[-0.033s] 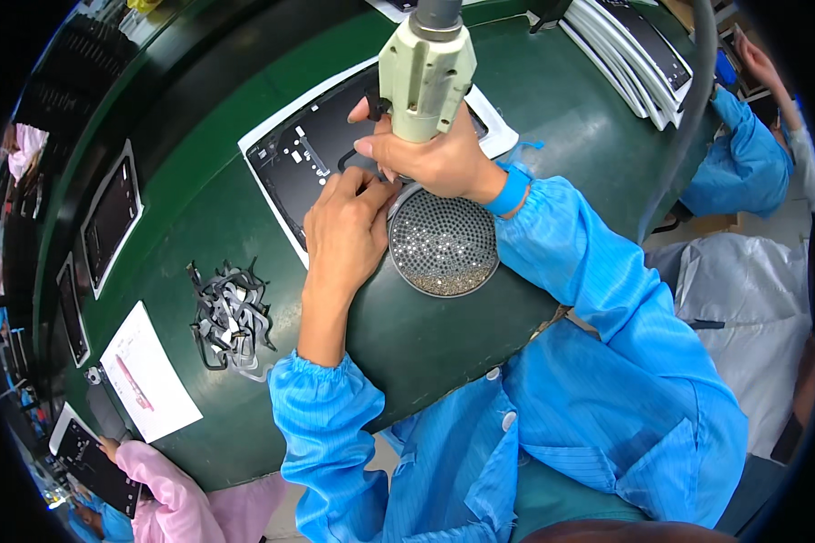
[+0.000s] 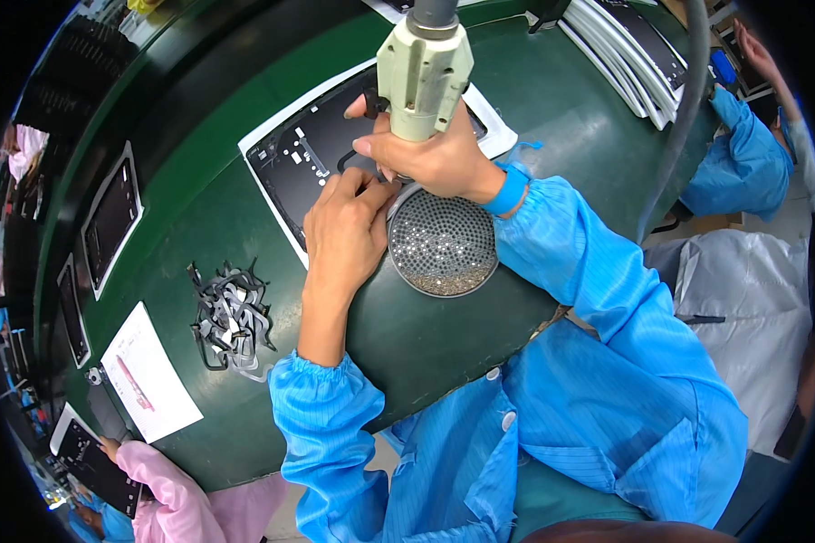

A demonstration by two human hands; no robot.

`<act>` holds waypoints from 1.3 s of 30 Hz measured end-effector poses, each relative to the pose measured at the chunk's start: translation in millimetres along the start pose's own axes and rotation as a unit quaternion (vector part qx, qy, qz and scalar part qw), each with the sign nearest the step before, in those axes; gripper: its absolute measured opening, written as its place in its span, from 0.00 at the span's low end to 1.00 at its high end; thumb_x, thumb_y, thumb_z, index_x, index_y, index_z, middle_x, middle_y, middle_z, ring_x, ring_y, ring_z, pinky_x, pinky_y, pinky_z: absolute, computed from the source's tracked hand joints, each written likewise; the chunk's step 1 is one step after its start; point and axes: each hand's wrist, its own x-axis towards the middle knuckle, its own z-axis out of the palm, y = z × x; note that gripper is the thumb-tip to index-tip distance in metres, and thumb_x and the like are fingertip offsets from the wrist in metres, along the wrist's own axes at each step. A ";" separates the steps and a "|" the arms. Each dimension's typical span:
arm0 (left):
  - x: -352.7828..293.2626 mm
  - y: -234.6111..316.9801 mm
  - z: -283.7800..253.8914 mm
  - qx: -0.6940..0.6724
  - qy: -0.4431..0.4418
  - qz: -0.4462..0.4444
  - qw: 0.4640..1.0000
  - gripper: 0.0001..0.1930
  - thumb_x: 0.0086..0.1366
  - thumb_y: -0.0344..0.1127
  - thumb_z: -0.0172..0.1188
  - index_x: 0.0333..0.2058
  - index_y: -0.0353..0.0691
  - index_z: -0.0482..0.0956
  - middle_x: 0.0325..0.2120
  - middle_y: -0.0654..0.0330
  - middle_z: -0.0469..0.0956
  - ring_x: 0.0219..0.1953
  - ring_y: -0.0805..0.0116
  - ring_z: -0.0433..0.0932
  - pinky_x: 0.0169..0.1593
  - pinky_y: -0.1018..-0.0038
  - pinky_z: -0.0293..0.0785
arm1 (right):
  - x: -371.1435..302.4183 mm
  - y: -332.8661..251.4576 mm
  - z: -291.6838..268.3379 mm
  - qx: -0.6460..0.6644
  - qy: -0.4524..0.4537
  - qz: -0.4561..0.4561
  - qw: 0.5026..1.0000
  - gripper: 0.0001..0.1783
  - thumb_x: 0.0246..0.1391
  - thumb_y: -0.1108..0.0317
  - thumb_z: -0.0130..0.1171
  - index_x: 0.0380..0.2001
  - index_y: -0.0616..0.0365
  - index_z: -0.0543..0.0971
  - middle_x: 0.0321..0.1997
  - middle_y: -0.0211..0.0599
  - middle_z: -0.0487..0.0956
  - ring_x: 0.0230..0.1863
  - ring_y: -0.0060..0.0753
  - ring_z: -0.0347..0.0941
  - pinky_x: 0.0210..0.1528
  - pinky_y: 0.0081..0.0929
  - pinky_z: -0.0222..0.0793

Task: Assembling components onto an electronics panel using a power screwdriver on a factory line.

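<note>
My right hand (image 2: 439,163) is wrapped round a pale green power screwdriver (image 2: 423,77), held upright over a black panel (image 2: 276,167) with a white border. The driver's tip is hidden behind my hands. Beside it, my left hand (image 2: 349,222) rests over the panel's near edge, fingers bent and drawn together; what they pinch, if anything, cannot be seen. A dark curved strip (image 2: 345,159) shows just past the left fingertips. Touching or very close to both hands is a round grey perforated dish (image 2: 444,215), with small shiny screws gathered toward its near side.
Left of my left forearm lies a tangled heap of grey and black strips (image 2: 233,317). A white sheet with a pink pen (image 2: 134,384) is farther left. Stacked panels (image 2: 620,68) stand back right. A dark hose (image 2: 693,100) hangs at right. Co-workers sit at lower left and right.
</note>
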 end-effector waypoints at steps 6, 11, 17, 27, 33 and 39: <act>1.2 -0.9 -2.4 -0.002 -0.007 -0.010 1.000 0.08 0.51 0.28 0.60 0.31 0.44 0.82 0.26 0.64 0.72 0.32 0.63 0.72 0.32 0.66 0.70 | -11.6 -22.7 -4.4 0.042 -0.020 0.009 0.999 0.21 0.48 0.79 0.60 0.47 0.69 0.70 0.18 0.30 0.73 0.19 0.19 0.69 0.20 0.18 0.65; -2.8 -6.5 0.9 -0.014 -0.003 0.003 1.000 0.04 0.49 0.27 0.60 0.27 0.40 0.79 0.27 0.63 0.72 0.31 0.61 0.72 0.31 0.64 0.69 | -31.3 -21.0 1.4 0.062 -0.062 0.022 0.996 0.19 0.49 0.79 0.60 0.46 0.68 0.69 0.20 0.31 0.73 0.20 0.19 0.70 0.22 0.19 0.66; -4.0 -11.1 8.5 -0.021 0.027 0.007 0.999 0.05 0.46 0.26 0.61 0.24 0.37 0.74 0.28 0.60 0.72 0.31 0.57 0.72 0.32 0.63 0.70 | -35.0 -10.4 5.1 0.024 -0.097 -0.001 0.995 0.19 0.48 0.79 0.60 0.46 0.67 0.70 0.22 0.30 0.74 0.20 0.18 0.69 0.21 0.18 0.65; -1.0 -16.1 4.0 -0.003 0.019 0.020 1.000 0.10 0.46 0.26 0.60 0.30 0.42 0.80 0.31 0.59 0.73 0.33 0.58 0.73 0.33 0.64 0.71 | -32.0 -10.0 12.0 0.093 -0.053 0.075 0.991 0.14 0.42 0.76 0.63 0.35 0.65 0.75 0.28 0.32 0.78 0.30 0.19 0.74 0.34 0.22 0.71; 0.5 -24.2 2.7 -0.055 -0.001 0.004 0.998 0.09 0.48 0.25 0.59 0.32 0.39 0.81 0.26 0.57 0.74 0.31 0.57 0.73 0.33 0.67 0.71 | -30.8 -3.6 10.0 0.080 -0.046 0.074 0.993 0.16 0.42 0.76 0.63 0.38 0.66 0.75 0.31 0.34 0.78 0.32 0.21 0.75 0.36 0.22 0.72; -0.9 -21.1 -9.1 -0.203 -0.045 -0.122 0.971 0.10 0.50 0.23 0.61 0.34 0.34 0.80 0.26 0.53 0.76 0.27 0.59 0.75 0.30 0.71 0.71 | 4.0 -8.4 9.8 0.058 -0.057 0.014 0.997 0.15 0.49 0.79 0.59 0.42 0.68 0.71 0.18 0.30 0.73 0.18 0.19 0.69 0.19 0.18 0.65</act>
